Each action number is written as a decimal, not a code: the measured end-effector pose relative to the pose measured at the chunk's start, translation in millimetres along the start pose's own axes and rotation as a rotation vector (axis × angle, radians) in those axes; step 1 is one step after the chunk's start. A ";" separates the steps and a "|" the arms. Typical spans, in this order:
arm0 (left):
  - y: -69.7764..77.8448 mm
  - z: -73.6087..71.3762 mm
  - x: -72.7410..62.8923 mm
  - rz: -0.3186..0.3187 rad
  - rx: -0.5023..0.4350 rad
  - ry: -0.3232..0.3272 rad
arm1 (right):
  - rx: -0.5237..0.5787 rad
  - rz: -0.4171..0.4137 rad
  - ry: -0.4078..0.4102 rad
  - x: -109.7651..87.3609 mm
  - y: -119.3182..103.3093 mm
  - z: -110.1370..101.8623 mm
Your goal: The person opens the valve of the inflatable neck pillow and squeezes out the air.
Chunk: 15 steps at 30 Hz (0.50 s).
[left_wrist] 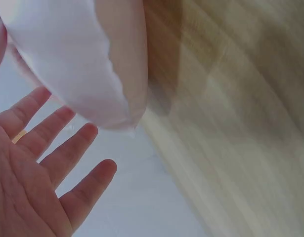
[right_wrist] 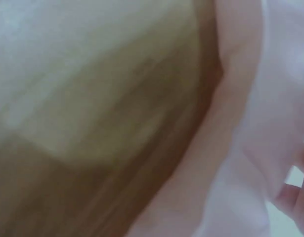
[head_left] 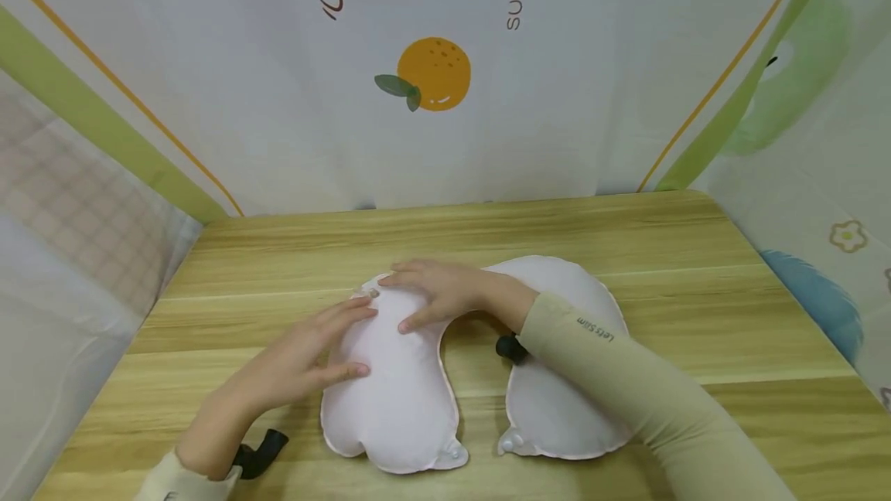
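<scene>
A pale pink inflated U-shaped neck pillow (head_left: 407, 408) lies on the wooden table, its two rounded ends toward me. My left hand (head_left: 295, 358) is at the outer edge of the pillow's left arm, fingers spread, thumb and fingertips at its surface. In the left wrist view the fingers of that hand (left_wrist: 23, 182) look nearly straight beside the pillow (left_wrist: 63, 54). Across the top of the same arm my right hand (head_left: 448, 288) rests with extended fingers. A small clear valve (head_left: 373, 292) sits by both hands' fingertips. The right wrist view shows mostly pillow (right_wrist: 285, 74), with fingertips partly cut off.
The wooden table (head_left: 696, 308) has its far edge against a white curtain (head_left: 557, 99) printed with oranges. Patterned cloth hangs at both sides. Black wrist-worn pieces show beside the left wrist (head_left: 261, 454) and under the right wrist (head_left: 511, 349).
</scene>
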<state>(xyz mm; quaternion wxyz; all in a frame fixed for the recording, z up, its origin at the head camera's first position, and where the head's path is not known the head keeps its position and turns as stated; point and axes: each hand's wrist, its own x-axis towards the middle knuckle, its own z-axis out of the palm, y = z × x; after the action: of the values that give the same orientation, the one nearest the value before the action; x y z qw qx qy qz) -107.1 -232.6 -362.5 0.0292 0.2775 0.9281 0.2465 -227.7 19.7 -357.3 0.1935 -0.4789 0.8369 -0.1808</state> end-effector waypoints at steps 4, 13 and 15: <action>-0.8 3.2 0.7 -0.005 -0.017 -0.015 | -0.006 -0.011 -0.027 1.5 0.0 5.6; -0.9 5.5 4.3 0.025 0.009 -0.012 | -0.005 0.026 -0.045 1.7 -0.3 9.8; -1.1 5.7 4.9 0.021 0.007 -0.014 | -0.004 0.034 -0.043 1.4 -0.1 10.8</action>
<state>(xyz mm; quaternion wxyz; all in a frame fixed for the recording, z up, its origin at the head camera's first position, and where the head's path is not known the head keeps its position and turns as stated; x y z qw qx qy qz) -110.7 -228.2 -367.6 0.0323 0.2893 0.9257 0.2415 -222.9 17.2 -366.7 0.2135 -0.4689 0.8409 -0.1657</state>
